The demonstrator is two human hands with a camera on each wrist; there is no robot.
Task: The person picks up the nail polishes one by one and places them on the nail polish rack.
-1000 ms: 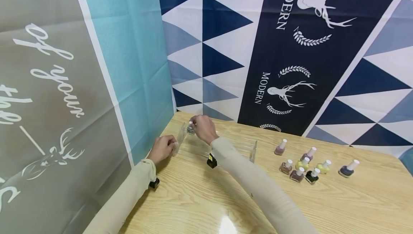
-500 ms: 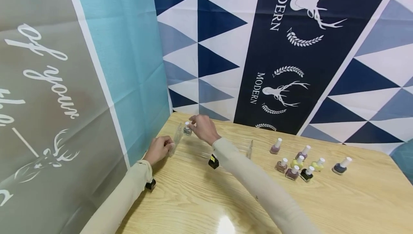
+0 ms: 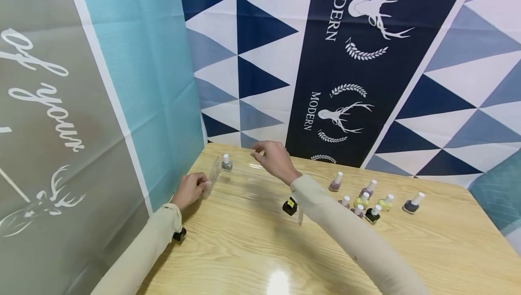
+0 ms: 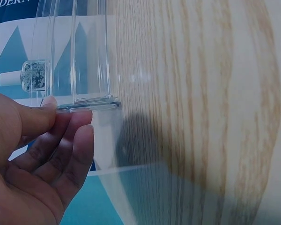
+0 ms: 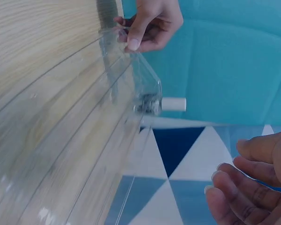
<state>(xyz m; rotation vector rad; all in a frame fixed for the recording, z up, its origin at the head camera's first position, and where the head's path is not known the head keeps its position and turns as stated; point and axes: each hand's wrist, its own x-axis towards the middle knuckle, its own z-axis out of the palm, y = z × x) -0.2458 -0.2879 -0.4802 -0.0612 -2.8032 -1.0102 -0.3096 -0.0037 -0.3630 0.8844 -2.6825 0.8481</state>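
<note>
**Nine bottles (image 3: 335,185), one clear rack (image 3: 214,176)**

One speckled bottle (image 3: 226,165) stands at the clear rack's left end; eight stand to its right: two yellow bottles (image 3: 385,203), one black bottle (image 3: 372,215), one dark blue bottle (image 3: 410,206) and four purple or brown ones (image 3: 366,191) (two of those partly hidden by a sleeve (image 3: 321,206)). One left hand (image 3: 190,189) is at the rack's left end, one right hand (image 3: 276,159) near its back edge. Two black wrist cameras (image 3: 290,206), one near each end.

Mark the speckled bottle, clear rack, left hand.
Speckled bottle (image 4: 30,76): left wrist view, on its body.
Clear rack (image 5: 79,122): right wrist view, on its ridged part.
Left hand (image 3: 189,190): head view, on its back.
</note>
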